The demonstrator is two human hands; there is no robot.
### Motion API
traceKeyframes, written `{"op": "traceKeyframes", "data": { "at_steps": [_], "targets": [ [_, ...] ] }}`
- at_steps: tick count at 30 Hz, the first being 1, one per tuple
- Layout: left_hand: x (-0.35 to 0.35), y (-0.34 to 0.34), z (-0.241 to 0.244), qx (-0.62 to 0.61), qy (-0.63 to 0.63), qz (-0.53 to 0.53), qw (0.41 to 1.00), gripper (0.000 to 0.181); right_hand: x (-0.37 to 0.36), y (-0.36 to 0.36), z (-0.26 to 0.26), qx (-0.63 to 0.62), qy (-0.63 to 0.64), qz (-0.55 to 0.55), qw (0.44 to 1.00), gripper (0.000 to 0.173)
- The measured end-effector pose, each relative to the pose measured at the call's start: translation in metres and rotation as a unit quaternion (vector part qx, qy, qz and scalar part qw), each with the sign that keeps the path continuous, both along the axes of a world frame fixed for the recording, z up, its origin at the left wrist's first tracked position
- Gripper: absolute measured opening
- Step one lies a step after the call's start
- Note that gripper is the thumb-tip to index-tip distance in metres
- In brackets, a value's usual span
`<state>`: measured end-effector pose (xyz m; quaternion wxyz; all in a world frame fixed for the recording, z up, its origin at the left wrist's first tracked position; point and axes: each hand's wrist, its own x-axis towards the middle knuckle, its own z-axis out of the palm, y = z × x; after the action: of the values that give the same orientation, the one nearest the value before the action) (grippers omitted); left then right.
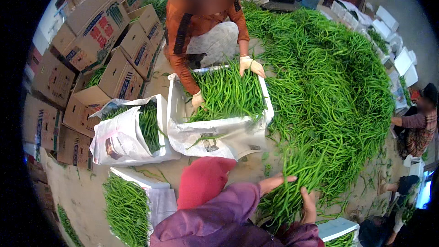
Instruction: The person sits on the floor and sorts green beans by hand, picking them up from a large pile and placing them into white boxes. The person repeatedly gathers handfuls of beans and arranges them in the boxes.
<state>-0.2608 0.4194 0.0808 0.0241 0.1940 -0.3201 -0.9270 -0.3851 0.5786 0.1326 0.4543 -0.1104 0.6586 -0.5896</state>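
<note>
My left hand [278,182] and my right hand [308,205] hold a loose bundle of long green chili peppers [296,181] between them, left hand at its left side, right hand at its lower right. Many of their fingers are hidden by peppers. The bundle is beside the lower edge of a large heap of green chili peppers [319,85]. Ahead, a white foam box [269,101] lined with newspaper [219,140] holds peppers. A co-worker in an orange top has one gloved hand [198,101] inside it and the other gloved hand [252,67] at its far right corner.
Left of that box is another foam box of peppers [149,127], partly covered by newspaper. Nearer stands a third pepper-filled box [127,209]. Cardboard boxes [99,37] are stacked at left. A foam box with a lid [337,230] is at lower right. Other people crouch at far right.
</note>
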Motion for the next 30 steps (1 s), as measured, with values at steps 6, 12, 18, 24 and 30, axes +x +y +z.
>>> {"op": "traceKeyframes", "data": {
  "at_steps": [6, 12, 18, 24, 30],
  "targets": [
    [0.014, -0.072, 0.143, -0.183, 0.019, 0.049, 0.982, 0.083, 0.002, -0.067, 0.096, -0.078, 0.139, -0.010, 0.987, 0.072],
    [0.090, -0.199, 0.207, -0.232, 0.109, 0.150, 0.955, 0.075, 0.067, -0.220, 0.161, -0.129, 0.152, 0.068, 0.978, 0.064],
    [0.222, -0.302, 0.178, -0.160, 0.059, 0.322, 0.931, 0.066, 0.172, -0.384, 0.135, -0.172, 0.086, 0.199, 0.961, 0.064],
    [0.312, -0.386, 0.112, -0.167, -0.024, 0.406, 0.898, 0.075, 0.252, -0.495, 0.064, -0.144, 0.028, 0.284, 0.947, 0.061],
    [0.329, -0.419, 0.048, -0.147, -0.053, 0.437, 0.886, 0.073, 0.269, -0.535, 0.010, -0.104, 0.021, 0.323, 0.940, 0.060]
  ]
}}
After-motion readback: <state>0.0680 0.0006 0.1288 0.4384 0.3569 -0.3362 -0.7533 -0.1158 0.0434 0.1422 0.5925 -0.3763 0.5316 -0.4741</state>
